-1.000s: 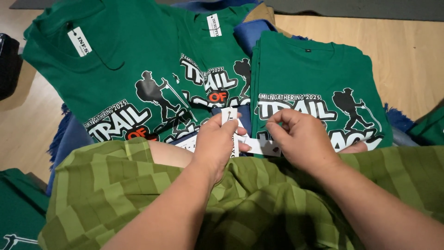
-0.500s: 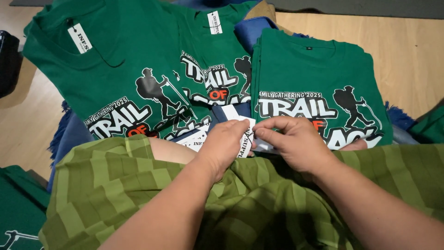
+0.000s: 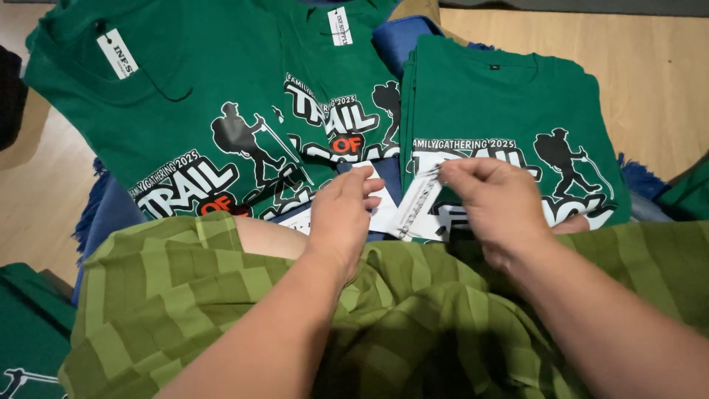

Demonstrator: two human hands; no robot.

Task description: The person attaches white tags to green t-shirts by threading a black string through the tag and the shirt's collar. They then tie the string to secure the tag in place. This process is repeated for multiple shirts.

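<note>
My right hand (image 3: 496, 203) pinches the top edge of a small white paper tag (image 3: 416, 210) and lifts it clear of a loose pile of white tags (image 3: 306, 219) lying just beyond my knees. My left hand (image 3: 341, 216) rests flat on that pile, fingers together, holding it down. Both hands hover over green printed t-shirts: a neatly folded stack (image 3: 509, 118) at the right and a spread-out shirt (image 3: 185, 125) at the left, each showing a white hiker graphic.
A second spread green shirt (image 3: 347, 81) with a white neck label lies at the top centre. Blue fringed cloth (image 3: 107, 214) lies under the shirts on the wooden floor (image 3: 650, 66). Green checked fabric (image 3: 185, 295) covers my lap. More green shirts (image 3: 22, 332) sit bottom left.
My right hand has pulled one white tag away to the right and raised it. My left hand has flattened onto the remaining tags.
</note>
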